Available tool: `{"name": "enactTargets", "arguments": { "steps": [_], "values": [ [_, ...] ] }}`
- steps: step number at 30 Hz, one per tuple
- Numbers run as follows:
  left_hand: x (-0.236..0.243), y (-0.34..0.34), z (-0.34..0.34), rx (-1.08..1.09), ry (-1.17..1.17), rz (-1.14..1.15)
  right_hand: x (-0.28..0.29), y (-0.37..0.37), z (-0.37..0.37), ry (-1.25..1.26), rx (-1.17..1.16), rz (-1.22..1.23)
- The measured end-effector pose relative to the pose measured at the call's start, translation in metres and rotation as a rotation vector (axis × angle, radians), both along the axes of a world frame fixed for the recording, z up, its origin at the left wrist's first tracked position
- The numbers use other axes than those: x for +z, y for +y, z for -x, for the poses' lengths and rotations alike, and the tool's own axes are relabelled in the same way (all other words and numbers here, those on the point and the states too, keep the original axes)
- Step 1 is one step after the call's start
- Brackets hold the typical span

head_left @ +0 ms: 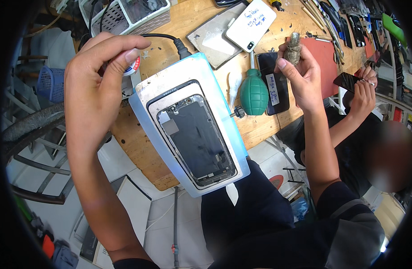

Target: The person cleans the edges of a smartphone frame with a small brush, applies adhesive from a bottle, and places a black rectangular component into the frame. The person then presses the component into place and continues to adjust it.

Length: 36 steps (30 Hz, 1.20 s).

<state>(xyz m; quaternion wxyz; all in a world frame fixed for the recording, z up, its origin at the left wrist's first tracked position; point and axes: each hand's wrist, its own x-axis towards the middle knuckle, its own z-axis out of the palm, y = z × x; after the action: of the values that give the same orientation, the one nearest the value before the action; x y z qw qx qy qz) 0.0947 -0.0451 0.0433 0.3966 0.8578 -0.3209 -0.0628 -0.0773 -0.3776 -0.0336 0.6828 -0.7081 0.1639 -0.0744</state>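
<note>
Your left hand (91,83) curls beside a round white-and-red object (135,68); whether it clamps anything, one cannot tell. Your right hand (306,80) is closed around a twine-wrapped object (293,53). Between both hands, nearer your body, a phone screen (197,139) lies on a pale plate (183,71).

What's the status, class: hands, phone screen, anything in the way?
Left hand: grip unclear. Right hand: holding wrapped bundle. Phone screen: on plate, nothing covering it.
</note>
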Motion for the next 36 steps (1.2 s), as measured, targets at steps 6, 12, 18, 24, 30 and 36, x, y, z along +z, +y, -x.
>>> {"name": "enactTargets", "arguments": {
  "steps": [6, 12, 18, 24, 30, 36],
  "values": [
    [0.000, -0.006, -0.006, -0.028, 0.006, 0.009, 0.000, 0.003, 0.001, 0.001, 0.004, 0.005],
    [0.001, -0.009, -0.009, -0.033, 0.016, 0.011, 0.000, 0.005, 0.002, -0.001, 0.022, -0.021],
    [0.002, -0.010, -0.012, -0.048, 0.000, 0.000, 0.001, 0.007, 0.001, -0.006, 0.037, -0.029],
    [0.004, -0.008, -0.014, -0.029, 0.003, -0.033, 0.003, 0.010, 0.000, -0.004, 0.046, -0.039],
    [0.003, -0.005, -0.020, -0.031, -0.043, -0.046, 0.004, 0.014, -0.001, -0.012, 0.067, -0.044],
    [0.000, -0.004, -0.025, -0.017, -0.048, -0.044, 0.005, 0.017, -0.003, -0.036, 0.094, -0.036]
  ]
}}
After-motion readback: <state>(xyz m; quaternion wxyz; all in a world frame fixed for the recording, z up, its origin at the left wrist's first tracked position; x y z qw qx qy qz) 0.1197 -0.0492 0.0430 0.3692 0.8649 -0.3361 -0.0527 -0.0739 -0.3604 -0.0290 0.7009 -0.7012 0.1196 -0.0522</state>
